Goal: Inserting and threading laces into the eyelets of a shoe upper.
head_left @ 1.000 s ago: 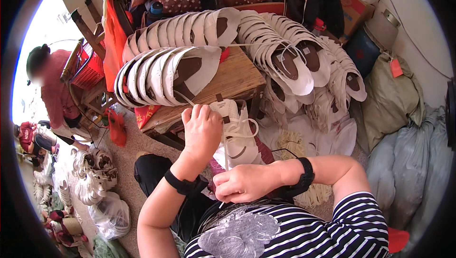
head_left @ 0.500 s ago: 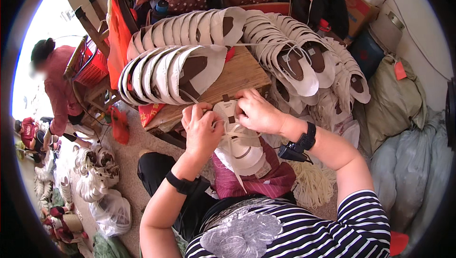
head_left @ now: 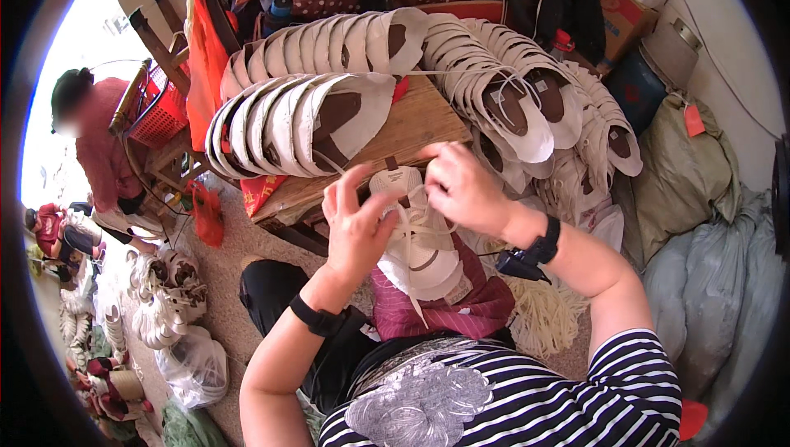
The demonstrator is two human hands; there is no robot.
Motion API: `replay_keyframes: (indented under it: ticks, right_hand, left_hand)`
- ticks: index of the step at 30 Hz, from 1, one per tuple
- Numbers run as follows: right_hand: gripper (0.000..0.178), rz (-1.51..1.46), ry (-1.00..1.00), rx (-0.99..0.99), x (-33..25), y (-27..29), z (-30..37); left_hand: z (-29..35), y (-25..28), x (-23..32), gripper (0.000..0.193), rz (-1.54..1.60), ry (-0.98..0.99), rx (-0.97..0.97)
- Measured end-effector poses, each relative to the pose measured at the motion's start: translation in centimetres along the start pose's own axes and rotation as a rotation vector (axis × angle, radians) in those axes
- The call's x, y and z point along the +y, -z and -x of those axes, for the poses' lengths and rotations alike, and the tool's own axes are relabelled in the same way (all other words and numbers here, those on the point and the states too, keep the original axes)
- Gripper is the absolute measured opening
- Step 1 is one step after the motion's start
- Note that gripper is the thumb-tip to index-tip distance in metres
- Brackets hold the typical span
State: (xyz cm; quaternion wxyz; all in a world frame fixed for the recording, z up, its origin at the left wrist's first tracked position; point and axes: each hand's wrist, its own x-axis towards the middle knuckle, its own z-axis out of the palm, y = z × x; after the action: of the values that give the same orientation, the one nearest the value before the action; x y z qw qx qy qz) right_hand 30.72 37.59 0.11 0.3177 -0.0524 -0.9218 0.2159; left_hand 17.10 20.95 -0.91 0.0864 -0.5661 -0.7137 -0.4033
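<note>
A white and beige shoe upper (head_left: 420,262) rests on the maroon striped cloth (head_left: 485,307) over my lap, its tongue pointing away from me. Pale shoelace (head_left: 411,229) crosses its front, with a loose end hanging toward the toe. On the left of the tongue is my left hand (head_left: 358,229), open, thumb and fingers apart, close to the lacing. My right hand (head_left: 469,188) is closed at the right of the tongue, fingers curled and pinched; a strand of lace runs up to it. Its fingertips partly hide what they grip.
A wooden bench (head_left: 420,130) ahead carries nested rows of shoe uppers (head_left: 296,130); more uppers (head_left: 502,110) hang at its right. Loose laces (head_left: 543,315) lie by my right side. Sacks (head_left: 683,176) stand at the right. Another person (head_left: 107,143) bends at the far left.
My left hand has opened its fingers from a pinch beside the tongue. My right hand has lifted slightly away to the right, and the tongue shows more between them.
</note>
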Motion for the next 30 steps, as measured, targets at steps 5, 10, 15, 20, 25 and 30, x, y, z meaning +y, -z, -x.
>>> replay_keyframes:
  ticks: [5,10,15,20,25,30]
  right_hand:
    - [0.009,0.177,-0.118,0.111,4.9,4.0,1.2]
    - [0.007,0.513,-0.416,0.221,11.3,11.1,6.7]
    - [0.009,0.603,-0.716,0.218,15.3,16.9,11.4]
    - [0.016,0.278,-0.520,-0.012,10.1,11.2,9.2]
    - [0.016,-0.031,-0.093,-0.146,1.8,4.6,3.6]
    - [0.016,-0.007,0.051,-0.185,-1.3,1.1,1.2]
  left_hand:
    - [-0.1,1.7,0.1,0.019,0.008,-0.147,-0.071]
    - [1.7,6.3,-3.2,0.017,0.060,0.051,-0.048]
    - [6.6,10.1,-9.7,0.016,0.893,0.876,0.369]
    - [7.0,7.0,-6.1,0.023,0.795,0.944,0.054]
    - [7.5,4.0,-4.9,0.029,0.436,0.544,0.247]
    - [4.9,2.9,-1.2,0.018,0.276,0.331,0.132]
